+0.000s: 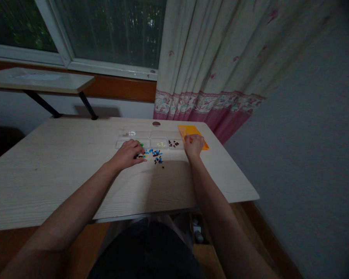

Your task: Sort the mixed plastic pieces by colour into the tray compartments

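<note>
A clear plastic sorting tray (pixel 133 135) with several compartments lies on the light wooden table (pixel 61 170); one compartment holds dark red pieces (pixel 173 143), another pale yellow ones (pixel 161 144). In front of it lies a loose pile of small coloured pieces (pixel 156 155), blue, dark and yellow. My left hand (pixel 128 154) rests palm down at the pile's left edge, fingers curled over some pieces. My right hand (pixel 194 145) is closed beside the tray's right end, over the edge of an orange lid (pixel 189 130). What its fingers hold is hidden.
A small round hole (pixel 156 124) sits in the table behind the tray. A curtain (pixel 215 69) hangs at the back right, a window (pixel 104 35) and a narrow shelf (pixel 37 79) at the back left. The table's right edge drops to a grey floor.
</note>
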`<state>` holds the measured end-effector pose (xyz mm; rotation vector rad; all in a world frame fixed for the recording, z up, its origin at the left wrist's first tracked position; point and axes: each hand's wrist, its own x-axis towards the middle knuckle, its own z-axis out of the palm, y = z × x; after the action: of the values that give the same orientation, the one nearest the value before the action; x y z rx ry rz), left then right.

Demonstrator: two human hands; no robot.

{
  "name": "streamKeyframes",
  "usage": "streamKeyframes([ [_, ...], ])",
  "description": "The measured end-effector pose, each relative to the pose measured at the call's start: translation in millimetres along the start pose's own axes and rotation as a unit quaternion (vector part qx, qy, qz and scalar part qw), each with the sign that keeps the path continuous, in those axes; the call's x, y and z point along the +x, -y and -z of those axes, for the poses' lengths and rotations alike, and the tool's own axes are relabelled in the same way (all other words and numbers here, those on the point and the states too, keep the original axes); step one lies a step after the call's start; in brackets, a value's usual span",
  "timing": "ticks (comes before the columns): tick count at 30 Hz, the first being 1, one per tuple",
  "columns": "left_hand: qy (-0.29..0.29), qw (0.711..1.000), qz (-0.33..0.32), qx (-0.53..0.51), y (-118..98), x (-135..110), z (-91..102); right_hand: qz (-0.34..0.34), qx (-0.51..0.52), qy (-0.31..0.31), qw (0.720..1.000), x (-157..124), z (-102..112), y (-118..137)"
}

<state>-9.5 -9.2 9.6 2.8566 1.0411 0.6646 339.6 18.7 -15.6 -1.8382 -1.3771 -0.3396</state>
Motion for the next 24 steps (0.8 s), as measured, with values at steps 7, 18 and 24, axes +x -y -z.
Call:
streamKeyframes([
  [7,0.011,1.0,0.002,-0.013,-3.7,1.4,-2.0,0.024,0.0,0.01,1.0,0.1,-1.7,3.9],
  [18,0.017,1.0,-0.006,-0.014,-5.2,2.6,-2.0,0.046,0.021,0.041,0.998,-2.1,1.4,10.6],
  [24,0.024,0.999,-0.011,-0.035,-5.3,2.3,1.3,0.055,0.03,0.053,0.997,-4.1,2.9,12.6],
])
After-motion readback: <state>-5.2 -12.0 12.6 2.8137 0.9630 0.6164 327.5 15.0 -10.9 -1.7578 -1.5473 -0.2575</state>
